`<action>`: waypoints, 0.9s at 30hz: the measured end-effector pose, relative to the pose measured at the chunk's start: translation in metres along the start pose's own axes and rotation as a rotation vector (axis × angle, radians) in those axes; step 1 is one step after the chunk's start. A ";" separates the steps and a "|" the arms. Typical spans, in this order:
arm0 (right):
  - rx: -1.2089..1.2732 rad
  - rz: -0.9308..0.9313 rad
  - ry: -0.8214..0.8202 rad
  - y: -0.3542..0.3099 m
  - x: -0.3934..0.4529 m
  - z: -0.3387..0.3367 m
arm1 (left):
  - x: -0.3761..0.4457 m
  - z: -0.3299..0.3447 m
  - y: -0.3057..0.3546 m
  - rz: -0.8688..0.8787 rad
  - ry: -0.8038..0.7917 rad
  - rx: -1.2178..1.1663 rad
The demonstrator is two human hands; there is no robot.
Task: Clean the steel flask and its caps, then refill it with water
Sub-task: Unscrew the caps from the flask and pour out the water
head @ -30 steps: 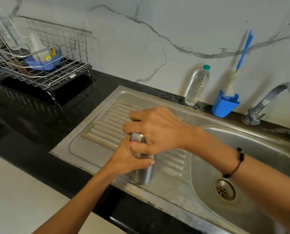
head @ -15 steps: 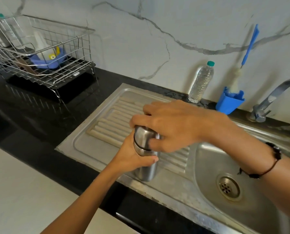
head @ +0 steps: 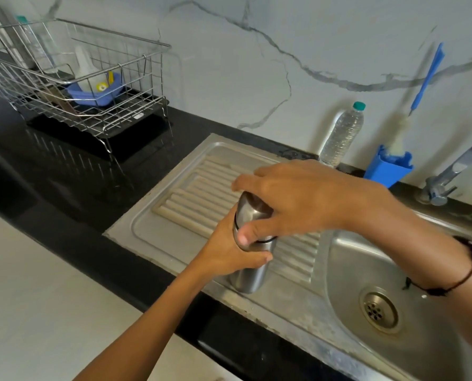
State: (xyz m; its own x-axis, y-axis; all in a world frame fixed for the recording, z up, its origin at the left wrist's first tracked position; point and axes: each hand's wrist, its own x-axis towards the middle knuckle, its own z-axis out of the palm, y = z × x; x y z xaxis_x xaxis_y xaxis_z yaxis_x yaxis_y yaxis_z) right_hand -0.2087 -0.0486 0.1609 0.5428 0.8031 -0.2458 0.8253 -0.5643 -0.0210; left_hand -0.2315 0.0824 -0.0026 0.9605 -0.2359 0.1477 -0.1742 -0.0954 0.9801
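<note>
My left hand (head: 229, 254) grips the upright cylindrical steel flask (head: 252, 273) on the ribbed steel drainboard (head: 190, 199); my right hand (head: 298, 199) clasps its rounded steel cap (head: 250, 213), pointing up.

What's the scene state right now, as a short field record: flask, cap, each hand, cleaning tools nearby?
flask: steel flask upright on the sink's ribbed drainboard
cap: steel cap on top of the flask, a dark ring showing at the joint
left hand: left hand wraps the flask body
right hand: right hand grips the cap from above
brush: blue-handled bottle brush standing in a blue holder by the wall
water: tap shows no flow
other: plastic bottle beside the holder; wire rack far left
</note>
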 end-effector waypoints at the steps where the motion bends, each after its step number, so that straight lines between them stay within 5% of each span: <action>1: -0.016 -0.016 0.017 -0.001 0.002 0.002 | 0.000 0.000 0.002 0.000 0.000 -0.003; 5: 0.088 -0.121 -0.131 0.003 0.000 -0.006 | -0.001 0.001 0.001 0.027 0.015 -0.019; 9: -0.086 0.047 0.048 -0.002 0.004 -0.004 | -0.001 0.000 -0.006 -0.012 0.031 -0.023; 14: 0.086 -0.036 -0.159 0.001 -0.002 -0.013 | -0.002 0.000 -0.005 -0.014 0.044 -0.005; 18: -0.046 0.022 0.012 -0.004 0.005 -0.003 | -0.002 -0.001 -0.007 -0.024 0.045 0.019; 22: 0.085 -0.024 -0.140 0.001 0.001 -0.009 | -0.002 -0.001 -0.004 -0.017 0.038 0.010; 27: 0.019 -0.065 -0.034 0.000 0.007 0.002 | -0.003 0.001 0.001 -0.013 0.040 0.018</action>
State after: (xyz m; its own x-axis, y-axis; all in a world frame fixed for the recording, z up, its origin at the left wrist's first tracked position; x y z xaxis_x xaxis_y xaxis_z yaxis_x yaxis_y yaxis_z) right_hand -0.2054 -0.0430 0.1576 0.4821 0.8315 -0.2759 0.8555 -0.5147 -0.0563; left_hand -0.2342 0.0821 -0.0026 0.9706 -0.1960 0.1401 -0.1648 -0.1157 0.9795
